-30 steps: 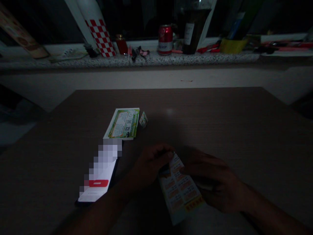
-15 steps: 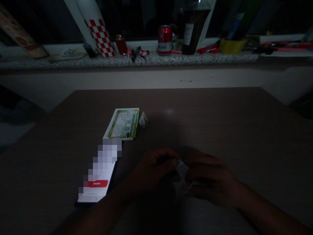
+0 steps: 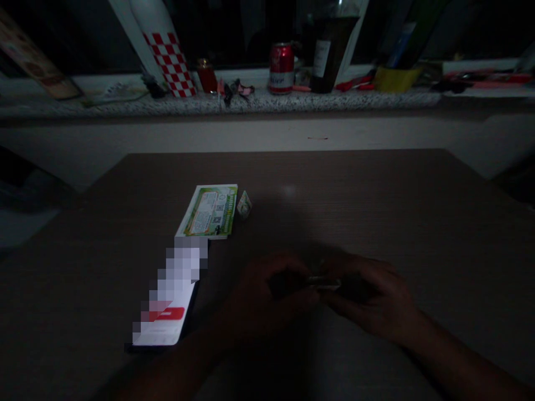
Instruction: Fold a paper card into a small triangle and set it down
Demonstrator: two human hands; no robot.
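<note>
The scene is very dark. My left hand (image 3: 267,292) and my right hand (image 3: 368,298) meet over the near middle of the brown table (image 3: 376,195). Both pinch a folded paper leaflet (image 3: 324,282), of which only a thin pale edge shows between my fingertips. A stack of green printed leaflets (image 3: 209,210) lies further back on the left, with a small folded paper piece (image 3: 244,204) beside it. A lit phone (image 3: 167,303) lies left of my left forearm.
A stone windowsill (image 3: 251,103) runs along the back. On it stand a red can (image 3: 281,68), a dark bottle (image 3: 324,53), a red-and-white checked object (image 3: 169,53), a small red jar (image 3: 207,76) and scattered small items.
The leaflet, open and facing me a second ago, has been folded down flat between my hands. Both hands have shifted slightly lower and closer together.
</note>
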